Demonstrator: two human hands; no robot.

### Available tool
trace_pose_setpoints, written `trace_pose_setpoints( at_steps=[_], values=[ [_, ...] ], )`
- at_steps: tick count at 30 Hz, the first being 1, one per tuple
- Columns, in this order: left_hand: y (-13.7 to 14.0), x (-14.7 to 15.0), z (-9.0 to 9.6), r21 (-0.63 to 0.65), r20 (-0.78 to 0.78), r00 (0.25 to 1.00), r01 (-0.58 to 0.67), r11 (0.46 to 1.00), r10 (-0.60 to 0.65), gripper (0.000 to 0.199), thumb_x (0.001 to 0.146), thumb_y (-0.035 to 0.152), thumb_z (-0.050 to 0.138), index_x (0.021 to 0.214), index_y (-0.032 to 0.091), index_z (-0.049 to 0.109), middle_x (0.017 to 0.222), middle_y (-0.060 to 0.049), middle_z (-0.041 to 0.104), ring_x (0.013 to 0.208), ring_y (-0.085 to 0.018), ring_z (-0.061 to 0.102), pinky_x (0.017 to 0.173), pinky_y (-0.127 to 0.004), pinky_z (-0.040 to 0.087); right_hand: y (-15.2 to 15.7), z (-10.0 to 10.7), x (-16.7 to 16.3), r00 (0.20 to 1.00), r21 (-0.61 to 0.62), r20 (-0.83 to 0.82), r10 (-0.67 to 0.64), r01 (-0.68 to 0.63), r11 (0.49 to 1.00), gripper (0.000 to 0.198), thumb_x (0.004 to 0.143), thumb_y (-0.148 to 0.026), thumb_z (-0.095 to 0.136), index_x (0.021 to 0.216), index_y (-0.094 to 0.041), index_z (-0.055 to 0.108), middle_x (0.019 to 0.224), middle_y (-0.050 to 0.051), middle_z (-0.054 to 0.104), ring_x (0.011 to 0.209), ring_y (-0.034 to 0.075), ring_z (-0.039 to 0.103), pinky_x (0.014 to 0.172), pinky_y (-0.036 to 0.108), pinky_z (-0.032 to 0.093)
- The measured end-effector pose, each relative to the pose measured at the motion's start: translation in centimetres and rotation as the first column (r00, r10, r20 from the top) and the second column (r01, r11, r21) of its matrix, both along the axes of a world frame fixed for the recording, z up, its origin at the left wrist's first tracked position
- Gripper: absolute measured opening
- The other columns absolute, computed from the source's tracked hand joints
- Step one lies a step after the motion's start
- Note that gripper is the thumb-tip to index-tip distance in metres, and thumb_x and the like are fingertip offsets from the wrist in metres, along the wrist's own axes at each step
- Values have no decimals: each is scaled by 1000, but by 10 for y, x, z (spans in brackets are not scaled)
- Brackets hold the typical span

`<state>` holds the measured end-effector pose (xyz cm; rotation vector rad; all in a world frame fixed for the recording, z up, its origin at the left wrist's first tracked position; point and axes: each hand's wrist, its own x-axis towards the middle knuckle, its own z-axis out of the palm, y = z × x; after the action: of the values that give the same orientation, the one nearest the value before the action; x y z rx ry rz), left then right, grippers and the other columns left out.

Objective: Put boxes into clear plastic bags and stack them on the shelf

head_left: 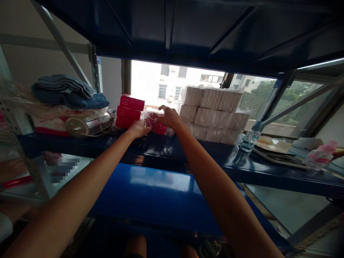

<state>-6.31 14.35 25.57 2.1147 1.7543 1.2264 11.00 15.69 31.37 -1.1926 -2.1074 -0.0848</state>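
Both my arms reach over a dark blue metal shelf (pixel 161 145) toward its back. My left hand (pixel 139 129) is closed at the near left side of a red pack in clear plastic wrap (pixel 152 121), its fingers on the wrap. Just right of that pack is my right hand (pixel 170 117), thumb and fingers apart and bent over its top. Whether the right fingertips touch the plastic is hard to tell. Beside my left hand stands a stack of red boxes (pixel 130 109). Right of my right hand rise white paper packs (pixel 212 111) wrapped in clear plastic.
Folded blue towels (pixel 67 91) lie above a silver cylindrical device (pixel 87 124) at left. A clear bottle (pixel 249 139), a tray (pixel 279 157) and a pink-topped bottle (pixel 319 156) stand at right. Another shelf (pixel 172 32) hangs overhead. A blurred co-worker's hand (pixel 12 170) shows at far left.
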Motion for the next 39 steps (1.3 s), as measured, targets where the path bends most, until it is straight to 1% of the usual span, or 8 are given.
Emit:
trace_pose_setpoints(
  at_steps=[7, 12, 17, 20, 24, 30, 34, 39],
  values=[
    [-54, 33, -12, 245, -305, 918, -180, 953, 252, 32, 92, 36, 64, 115, 18, 77, 91, -12, 80, 92, -31, 76, 83, -38, 59, -29, -1, 60, 930, 113, -325, 173, -143, 983, 19, 95, -29, 62, 102, -15, 72, 83, 6, 76, 78, 21, 72, 81, 36, 55],
    [-107, 74, -27, 486, -210, 973, 189, 853, -95, 23, 96, 24, 60, 111, 19, 77, 105, -8, 81, 96, -24, 76, 90, -35, 59, -75, -33, 88, 805, 180, -515, 295, -235, 955, 13, 90, -29, 67, 91, -17, 71, 73, 2, 71, 70, 17, 70, 68, 29, 53],
    [-172, 103, -72, 503, -194, 850, 515, 694, -490, 19, 97, 15, 59, 108, 21, 74, 98, -5, 80, 89, -19, 75, 85, -31, 57, -163, -115, 117, 637, 374, -621, 457, -272, 887, 17, 97, -29, 63, 84, -20, 69, 64, -2, 61, 57, 12, 57, 59, 26, 46],
    [-179, 111, -126, 245, 15, 780, 603, 759, -625, 20, 101, 20, 56, 99, 23, 75, 90, -3, 79, 83, -17, 75, 78, -26, 57, -182, -181, 131, 632, 327, -630, 451, -312, 892, 29, 100, -27, 58, 73, -20, 66, 57, -2, 54, 51, 12, 51, 55, 26, 40],
    [-138, 122, -224, -50, 286, 836, 501, 864, -468, 24, 100, 35, 59, 92, 22, 77, 88, -4, 80, 84, -21, 76, 78, -29, 59, -143, -271, 142, 614, -23, -780, 122, -222, 975, 45, 102, -43, 56, 65, -19, 62, 52, -3, 48, 49, 13, 47, 52, 26, 36],
    [-85, 122, -352, -22, 209, 964, 170, 985, -162, 31, 99, 39, 53, 108, 23, 77, 112, -11, 77, 110, -29, 72, 98, -47, 58, -83, -393, 149, 676, -361, -710, -196, -111, 926, 50, 92, -63, 58, 76, -18, 72, 74, 7, 72, 70, 23, 65, 66, 30, 48],
    [-74, 117, -386, 18, 161, 984, 75, 997, -77, 31, 96, 34, 55, 116, 23, 76, 119, -11, 75, 118, -30, 68, 105, -53, 56, -74, -425, 154, 682, -379, -706, -190, -138, 915, 52, 90, -65, 59, 76, -17, 73, 75, 8, 74, 72, 24, 67, 68, 30, 49],
    [-78, 113, -388, -39, 186, 978, 98, 994, -89, 30, 97, 35, 52, 100, 23, 79, 114, -11, 77, 112, -29, 71, 103, -51, 57, -72, -428, 162, 637, -417, -742, -210, -194, 888, 52, 92, -63, 57, 71, -18, 71, 73, 8, 73, 75, 25, 68, 72, 31, 50]
  ],
)
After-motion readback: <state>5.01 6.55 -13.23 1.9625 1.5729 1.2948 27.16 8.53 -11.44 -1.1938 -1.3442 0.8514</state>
